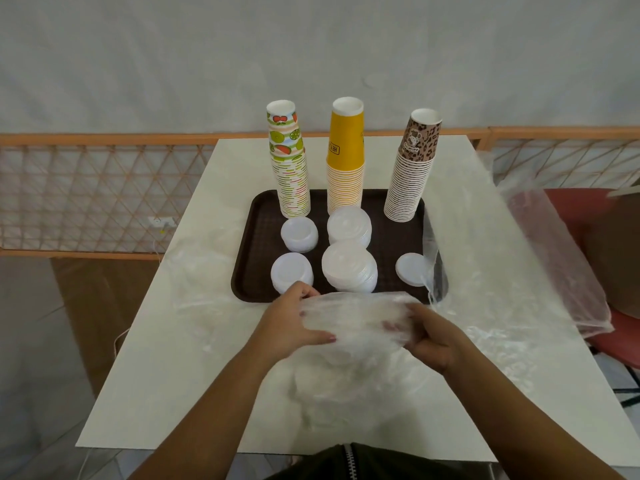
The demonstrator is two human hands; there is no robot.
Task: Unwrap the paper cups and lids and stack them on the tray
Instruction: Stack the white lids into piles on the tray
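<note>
A dark brown tray point(256, 237) lies on the white table. At its back stand three cup stacks: fruit-patterned point(291, 168), yellow point(345, 157) and leopard-print point(410, 171). In front of them sit several stacks of white lids point(349, 225), plus a low lid stack point(410, 270) at the right. Just before the tray's near edge both my hands hold a clear plastic wrap with white lids point(356, 320) inside. My left hand point(294, 320) grips its left end, and my right hand point(429, 336) pinches the plastic at its right end.
Loose clear plastic wrappers lie on the table left of the tray point(204, 268), at the right edge point(540, 258) and under my hands point(339, 386). A wooden lattice rail point(86, 188) runs behind the table. A red chair point(606, 237) stands at the right.
</note>
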